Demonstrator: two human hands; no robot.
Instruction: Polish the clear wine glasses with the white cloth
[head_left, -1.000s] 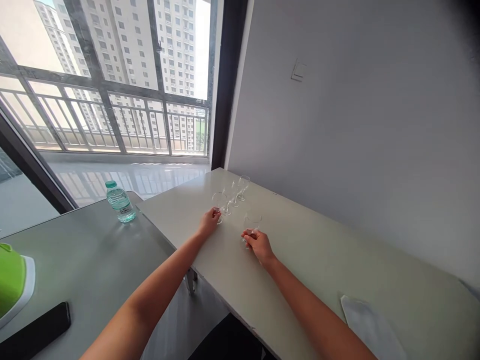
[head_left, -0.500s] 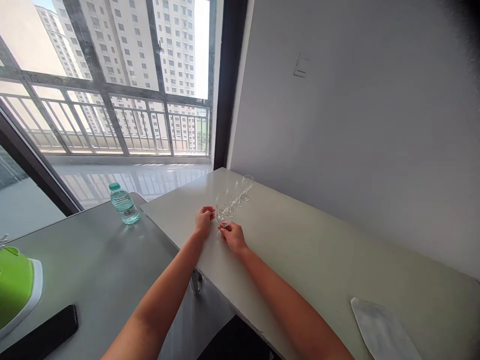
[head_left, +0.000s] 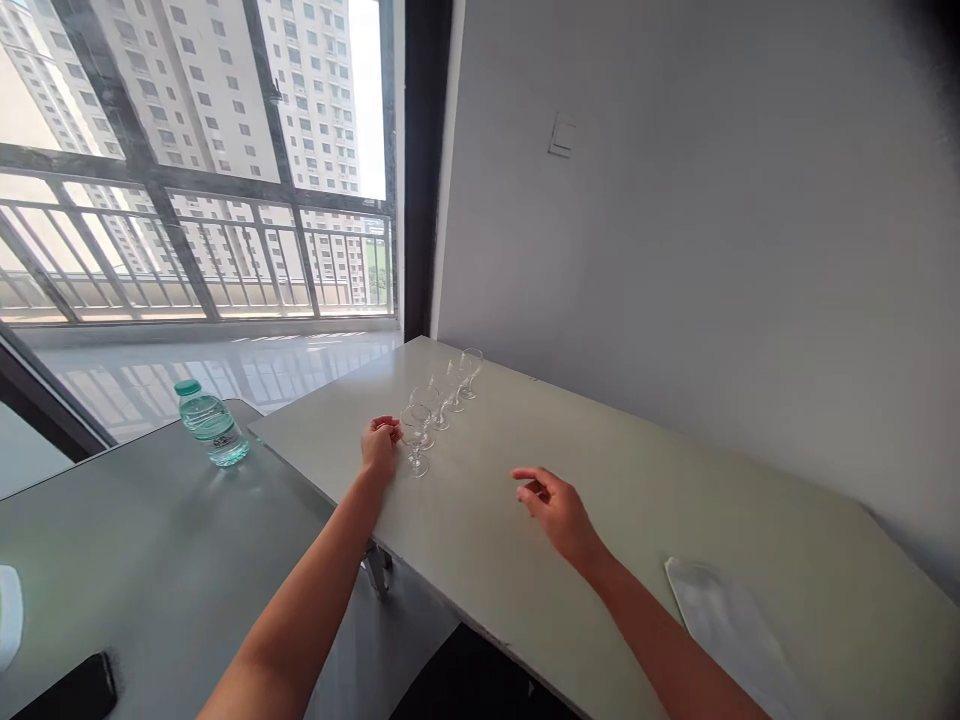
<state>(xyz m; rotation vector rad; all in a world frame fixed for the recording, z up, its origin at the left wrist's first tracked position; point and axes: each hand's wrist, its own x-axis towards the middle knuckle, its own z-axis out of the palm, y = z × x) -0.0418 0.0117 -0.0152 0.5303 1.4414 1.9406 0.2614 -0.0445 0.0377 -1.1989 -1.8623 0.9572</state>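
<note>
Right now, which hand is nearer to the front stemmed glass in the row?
Left. The left hand is close beside the front stemmed glass, on its left; whether they touch is unclear. The right hand is farther off, to the glass's right.

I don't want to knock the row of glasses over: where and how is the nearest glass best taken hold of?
Probably by the stem, pinched from the right by the right hand. The nearest glass stands upright, its stem narrower than the bowl and foot; the left hand is close on its left, and the other glasses line up behind it.
</note>
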